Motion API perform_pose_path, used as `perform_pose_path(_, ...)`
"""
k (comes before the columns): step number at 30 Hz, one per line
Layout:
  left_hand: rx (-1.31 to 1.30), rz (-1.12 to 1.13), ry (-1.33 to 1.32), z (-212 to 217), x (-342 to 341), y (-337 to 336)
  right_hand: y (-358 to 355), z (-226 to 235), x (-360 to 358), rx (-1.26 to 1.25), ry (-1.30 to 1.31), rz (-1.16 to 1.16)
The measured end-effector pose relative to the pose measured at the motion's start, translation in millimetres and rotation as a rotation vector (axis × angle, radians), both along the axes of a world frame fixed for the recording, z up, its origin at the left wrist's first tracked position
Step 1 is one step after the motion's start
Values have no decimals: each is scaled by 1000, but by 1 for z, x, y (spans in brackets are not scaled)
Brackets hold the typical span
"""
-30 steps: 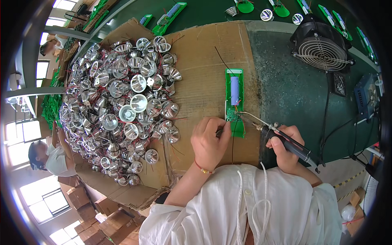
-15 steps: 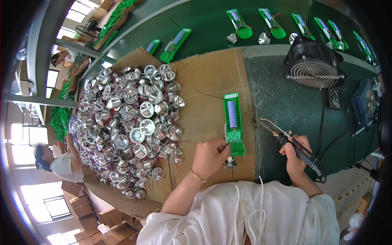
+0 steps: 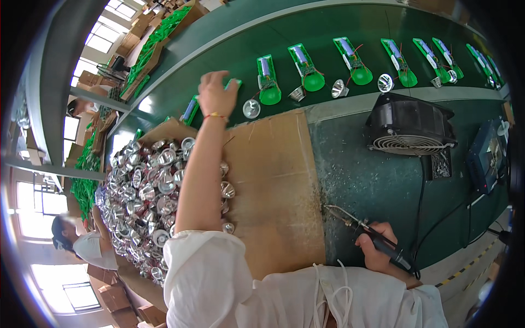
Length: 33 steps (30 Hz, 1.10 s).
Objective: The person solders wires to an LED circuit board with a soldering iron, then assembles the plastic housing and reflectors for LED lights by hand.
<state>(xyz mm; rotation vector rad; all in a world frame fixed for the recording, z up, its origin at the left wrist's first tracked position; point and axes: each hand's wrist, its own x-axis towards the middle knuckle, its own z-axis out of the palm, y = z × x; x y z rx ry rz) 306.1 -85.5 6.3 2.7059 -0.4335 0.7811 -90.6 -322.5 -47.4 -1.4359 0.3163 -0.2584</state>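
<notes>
My left hand [image 3: 217, 94] is stretched far out over the dark green conveyor belt [image 3: 328, 33], fingers closed around a green circuit board [image 3: 235, 83] of which only an edge shows. A silver reflector cup [image 3: 251, 108] lies just right of that hand. My right hand [image 3: 377, 249] stays near my body and grips a black soldering iron [image 3: 363, 229], its tip pointing left over the green mat [image 3: 361, 175]. The brown cardboard sheet [image 3: 273, 180] lies between the two hands.
A heap of silver reflector cups [image 3: 147, 191] covers the cardboard's left part. Several green boards [image 3: 306, 68] with reflectors lie in a row on the belt. A black fan [image 3: 407, 128] and its cable stand right. Another person [image 3: 82, 243] sits at lower left.
My left hand lifted the green board off the cardboard and carried it forward to the belt. My right hand drew the soldering iron back and lower.
</notes>
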Motion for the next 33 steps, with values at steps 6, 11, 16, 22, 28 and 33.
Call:
perform_pose_path(6, 364, -29, 706, -6, 9, 57, -1, -6, 1, 58, -22, 0)
perform_pose_path(11, 185, 21, 628, 24, -31, 19, 0, 11, -1, 114, 53, -12)
perform_pose_path(16, -30, -221, 500, 38, -192, -6, 2, 11, 7, 80, 49, 21)
perform_pose_path(22, -226, -6, 532, -7, -321, -31, 5, 15, 6, 4, -21, 20)
perform_pose_path(28, -113, 162, 62, 20, -329, 36, 7, 9, 0, -40, -59, -14)
perform_pose_path(33, 297, 453, -99, 30, -292, 60, 13, 14, -2, -52, -83, -22)
